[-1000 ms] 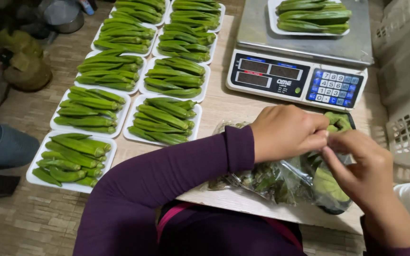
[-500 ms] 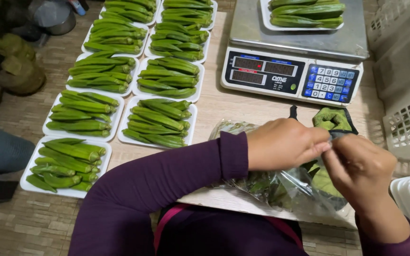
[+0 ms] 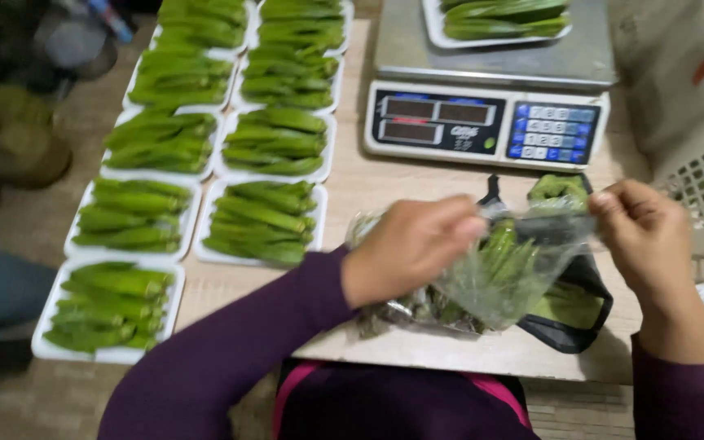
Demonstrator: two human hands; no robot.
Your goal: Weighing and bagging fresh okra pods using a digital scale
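Left hand (image 3: 411,247), right hand (image 3: 644,236) pinched, apart.

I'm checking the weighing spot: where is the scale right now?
In the head view the scale sits at the far right of the table, beyond both hands, with a white tray of okra on its platform and the filled trays to its left.

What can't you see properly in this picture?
- Head view: what lies under the crinkly clear plastic bag of green pods is hidden by the left hand and the bag.
- The black tray is partly covered by the bag and the right hand.
- The white tray of pods on the grey weighing scale is cut off by the top edge.
- The dark things at upper left are too blurred to name.
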